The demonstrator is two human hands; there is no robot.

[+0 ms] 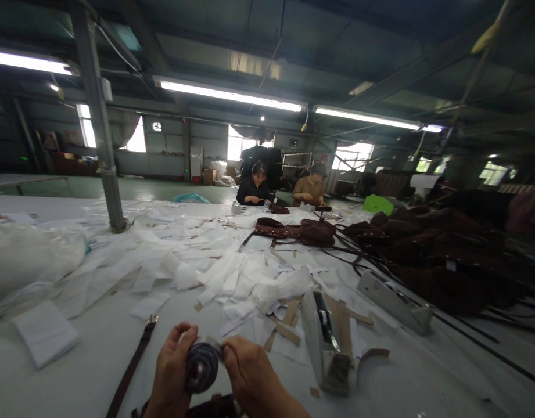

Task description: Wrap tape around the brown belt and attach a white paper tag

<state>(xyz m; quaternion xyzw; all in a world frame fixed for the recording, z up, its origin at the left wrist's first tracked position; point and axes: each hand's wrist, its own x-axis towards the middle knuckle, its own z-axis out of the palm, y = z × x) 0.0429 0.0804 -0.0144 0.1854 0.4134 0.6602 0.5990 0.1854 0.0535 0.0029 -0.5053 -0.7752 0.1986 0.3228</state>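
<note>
Both my hands meet at the bottom middle of the view over a white table (97, 348). My left hand (171, 371) and my right hand (250, 374) both pinch a small grey-blue rolled-up bundle (201, 366) held between them, fingers closed on its sides. A dark brown strap (132, 366) with a metal buckle lies on the table just left of my left hand. More dark material shows under my wrists at the bottom edge.
A grey tape dispenser (326, 342) stands right of my hands, a second one (395, 302) farther right. White paper scraps (232, 273) cover the middle. Dark brown bags (428, 249) pile at the right. Two people (256, 188) sit at the far end. A steel post (104, 145) rises at the left.
</note>
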